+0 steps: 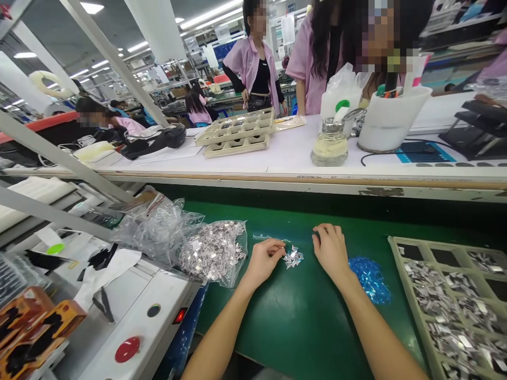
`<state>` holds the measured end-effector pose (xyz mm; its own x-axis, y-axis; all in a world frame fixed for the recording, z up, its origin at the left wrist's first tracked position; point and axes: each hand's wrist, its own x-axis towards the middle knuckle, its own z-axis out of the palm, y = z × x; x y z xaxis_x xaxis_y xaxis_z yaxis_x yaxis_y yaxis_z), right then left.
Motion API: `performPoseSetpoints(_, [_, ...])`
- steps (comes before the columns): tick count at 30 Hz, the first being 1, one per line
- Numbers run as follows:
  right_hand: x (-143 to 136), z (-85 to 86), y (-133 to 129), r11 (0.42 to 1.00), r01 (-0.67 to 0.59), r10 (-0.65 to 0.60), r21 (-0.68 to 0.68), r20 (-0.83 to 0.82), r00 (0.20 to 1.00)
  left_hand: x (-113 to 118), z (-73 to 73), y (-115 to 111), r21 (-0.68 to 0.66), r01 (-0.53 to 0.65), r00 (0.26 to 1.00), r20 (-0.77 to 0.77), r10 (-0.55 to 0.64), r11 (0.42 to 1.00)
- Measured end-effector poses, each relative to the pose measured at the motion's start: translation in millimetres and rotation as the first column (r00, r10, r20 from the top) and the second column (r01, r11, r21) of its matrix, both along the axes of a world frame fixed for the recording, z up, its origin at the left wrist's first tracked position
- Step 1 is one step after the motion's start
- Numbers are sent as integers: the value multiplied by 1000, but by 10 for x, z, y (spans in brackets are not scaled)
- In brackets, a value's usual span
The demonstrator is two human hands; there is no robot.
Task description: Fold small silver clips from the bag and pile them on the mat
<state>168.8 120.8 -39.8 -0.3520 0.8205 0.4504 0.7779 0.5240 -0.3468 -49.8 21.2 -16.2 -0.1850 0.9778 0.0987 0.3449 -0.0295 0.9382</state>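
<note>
On the green mat (293, 322), a small pile of shiny silver pieces (293, 257) lies between my hands. My left hand (266, 261) is at the pile's left edge, its thumb and fingertips pinched together; what they hold, if anything, is too small to make out. My right hand (330, 248) rests on the mat to the right of the pile, fingers curled, with something dark near its fingertips that I cannot make out. Beside the right wrist lies a heap of blue transparent film bits (370, 279). An open plastic bag of silver pieces (214, 250) sits left of my left hand.
At the right stands a compartment tray (412, 295) of silver pieces. A white machine (134, 316) with a red button is at the left. A raised shelf (253, 163) crosses behind, bearing stacked trays, a glass jar (329, 145) and a white cup (392, 121). People stand beyond it.
</note>
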Motion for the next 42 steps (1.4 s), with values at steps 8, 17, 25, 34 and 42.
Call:
performPoseSetpoints(8, [-41, 161, -59, 995, -7, -10, -96, -175, 984, 19, -24, 11, -30, -81, 980, 179, 85, 996])
performPoseSetpoints(17, [-269, 413, -282, 762, -535, 148, -366, -705, 693, 75, 30, -4, -35, -72, 941, 329, 79, 997])
performPoseSetpoints(25, [-326, 367, -337, 710, -580, 154, -398, -716, 681, 135, -14, -12, -38, -62, 930, 361, 71, 997])
performPoseSetpoints(34, [-314, 396, -348, 709, -585, 121, -394, -750, 651, 164, 33, -19, -33, 11, 903, 430, 5, 999])
performPoseSetpoints(42, [-340, 368, -364, 719, -568, 118, -400, -735, 668, 139, -27, 1, 60, -63, 941, 335, 39, 996])
